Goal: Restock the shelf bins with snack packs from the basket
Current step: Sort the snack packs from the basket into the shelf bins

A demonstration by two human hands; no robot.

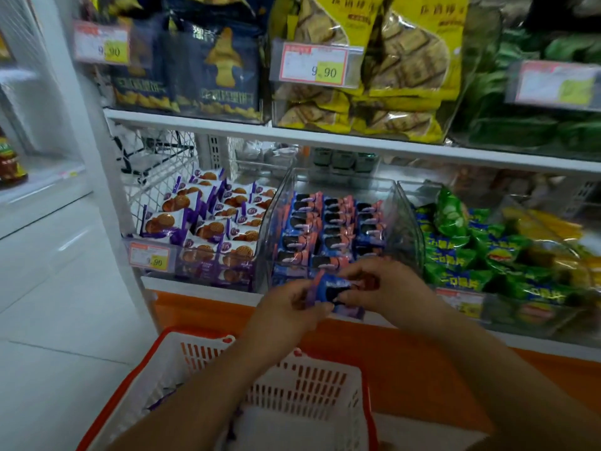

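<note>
**At the lower shelf: two hands, one pack**

Before the clear middle bin (pixel 275 206), the left hand (pixel 289 308) and right hand (pixel 388 288) each pinch an end of a blue-and-pink snack pack (pixel 332 289), fingers curled round it. The white basket (pixel 309 382) sits below, beside the orange shelf base (pixel 406 359). Pale floor tiles (pixel 58 304) lie to the left.

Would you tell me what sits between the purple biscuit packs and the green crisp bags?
In the head view, a clear plastic bin of blue-and-pink biscuit packs; the left hand and right hand hold one blue pack before it.
</note>
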